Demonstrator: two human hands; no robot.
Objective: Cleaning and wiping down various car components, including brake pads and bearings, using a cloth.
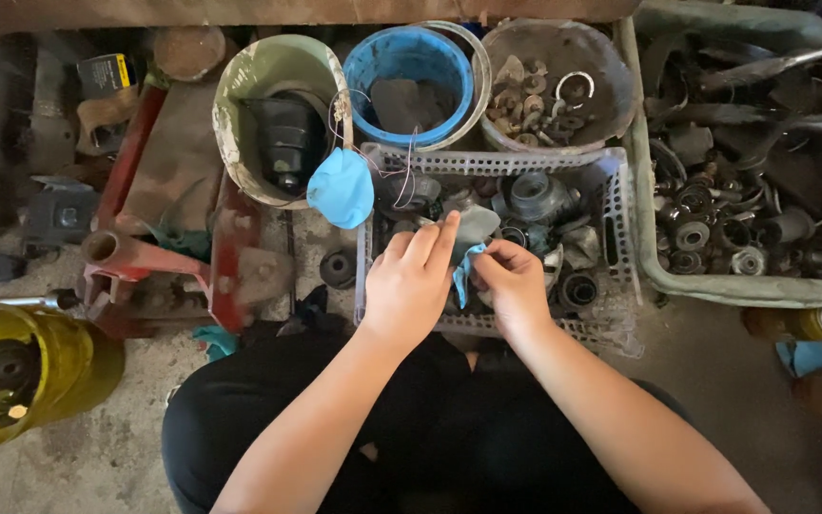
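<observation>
At the far left a yellow bucket (21,381) stands on the concrete floor (107,457) with dark round parts inside it. Beside it lies a red metal frame (173,257) with a rusty tube end pointing left. Behind the frame stands a pale green bucket (268,95) holding a black cylindrical part, and a blue face mask (342,187) hangs by its strings over the bucket's rim. Next to it is a blue bucket (411,81) with a dark lump inside, then a grey bucket (563,86) filled with rusty washers, rings and nuts. In front of these sits a white perforated basket (611,190) containing dark grey bushings, rings and other metal parts. The left hand (409,286) is over the basket's near left portion, its fingers closed around a grey metal part (473,227) that it grasps at the near end. The right hand (514,286) is just beside it, fingers pinched on a blue cloth (464,268) that touches the underside of the part. The part is thus held between both hands, above the basket contents. A small black ring (338,269) lies on the floor just left of the basket. To the right is a large grey-green tub (744,290) filled with dark rings, bearings and bent pieces. A bottle (815,324) lies in front of the tub, with a blue rag (809,357) near it.
</observation>
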